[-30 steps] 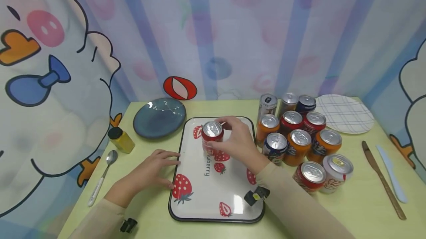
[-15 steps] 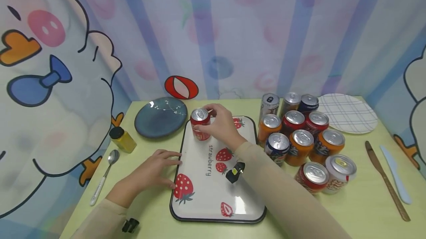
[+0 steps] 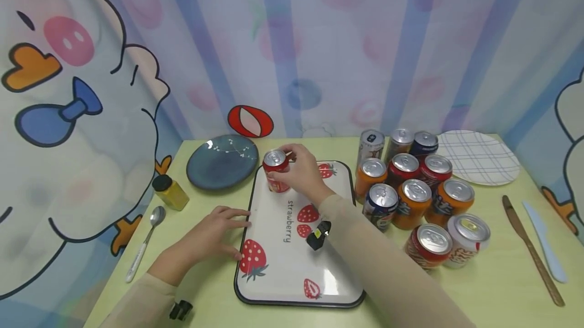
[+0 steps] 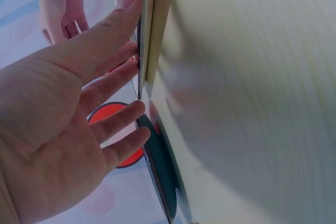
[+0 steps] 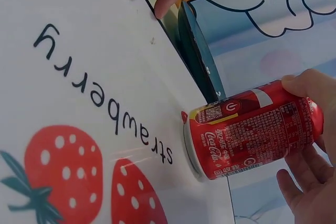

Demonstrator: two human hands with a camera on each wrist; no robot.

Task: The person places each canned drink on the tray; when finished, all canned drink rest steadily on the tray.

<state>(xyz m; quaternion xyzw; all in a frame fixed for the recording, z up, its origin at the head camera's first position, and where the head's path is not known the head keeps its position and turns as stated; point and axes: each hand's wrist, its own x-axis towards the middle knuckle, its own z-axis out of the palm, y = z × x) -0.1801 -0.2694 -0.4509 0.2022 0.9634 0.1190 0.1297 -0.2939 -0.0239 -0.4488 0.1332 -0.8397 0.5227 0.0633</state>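
At the far left corner of the strawberry tray (image 3: 278,272) stands a red cola can (image 3: 276,172), upright, its base on or just above the white surface; the right wrist view shows the bottom rim meeting the tray beside the printed word. The right hand (image 3: 304,173) is wrapped round the can's side, fingers and thumb curled about the body, so this grip is closed on the can. The left hand (image 3: 212,239) lies flat on the desk (image 3: 479,292) at the tray's left edge, fingers straight and relaxed, their tips touching the black rim as if to steady it; its grip is spread and holds nothing.

Judging by this, the step in hand is setting the can down in the corner of the tray. The next move would call for loosening the fingers without tipping the can, then drawing the hand back over the tray toward the cluster of cans (image 3: 412,191) standing just right of it.

Around them: a dark blue plate (image 3: 222,160) just beyond the tray's corner, a yellow bottle (image 3: 170,192), a spoon (image 3: 146,247), a checked plate (image 3: 485,157), a wooden knife (image 3: 529,249) and a pale blue knife (image 3: 545,242).
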